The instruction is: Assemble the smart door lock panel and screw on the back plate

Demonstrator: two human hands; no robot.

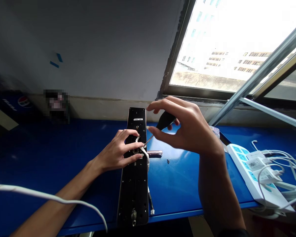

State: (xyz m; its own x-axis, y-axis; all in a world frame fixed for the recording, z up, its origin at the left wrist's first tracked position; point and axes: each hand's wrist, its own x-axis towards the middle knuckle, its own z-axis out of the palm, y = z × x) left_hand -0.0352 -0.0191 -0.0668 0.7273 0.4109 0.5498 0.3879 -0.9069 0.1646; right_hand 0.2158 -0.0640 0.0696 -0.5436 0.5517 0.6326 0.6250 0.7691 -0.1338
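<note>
A long black panel [134, 184], which looks like a door lock's back plate, lies lengthwise on the blue table. Across its middle runs a white-sleeved cable [146, 154], its connector end [152, 211] hanging by the panel's right edge. My left hand [122, 149] rests over the panel, its fingertips holding the cable down against it. In my right hand [184, 126] is a screwdriver [165, 120] with a black handle, tilted so its thin shaft reaches the panel's right edge near my left fingertips. The exact spot under the tip is hard to see.
Several small dark screws [168, 161] lie right of the panel, near a shiny reddish cylinder [155, 153] partly behind it. A white power strip [244, 164] with plugged-in chargers and cables stands at the right. One white cable [51, 197] crosses above my left forearm.
</note>
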